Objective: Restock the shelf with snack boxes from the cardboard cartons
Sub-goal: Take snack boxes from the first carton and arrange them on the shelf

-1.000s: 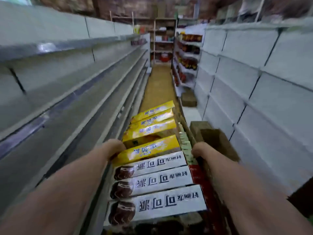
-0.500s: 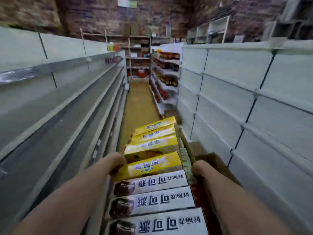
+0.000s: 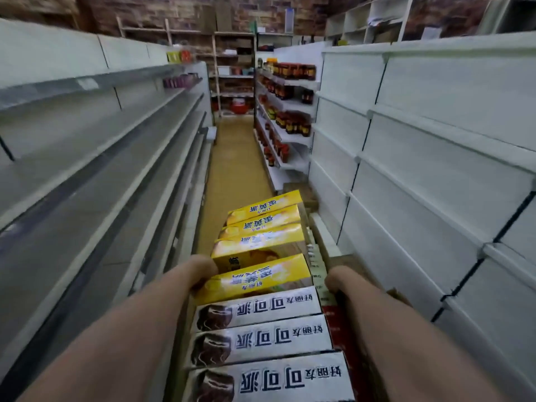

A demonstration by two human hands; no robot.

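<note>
While both hands, left [image 3: 200, 268] and right [image 3: 336, 281], grip the boxes [image 3: 261, 285] (fingers hidden), shelves [image 3: 87, 175] lie leftward.

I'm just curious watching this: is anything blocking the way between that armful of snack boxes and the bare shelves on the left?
Nothing visible does. The hands, left and right, carry the row of snack boxes along the aisle, and the grey shelves beside them lie open along their whole front, with only a few small items at the far end.
</note>
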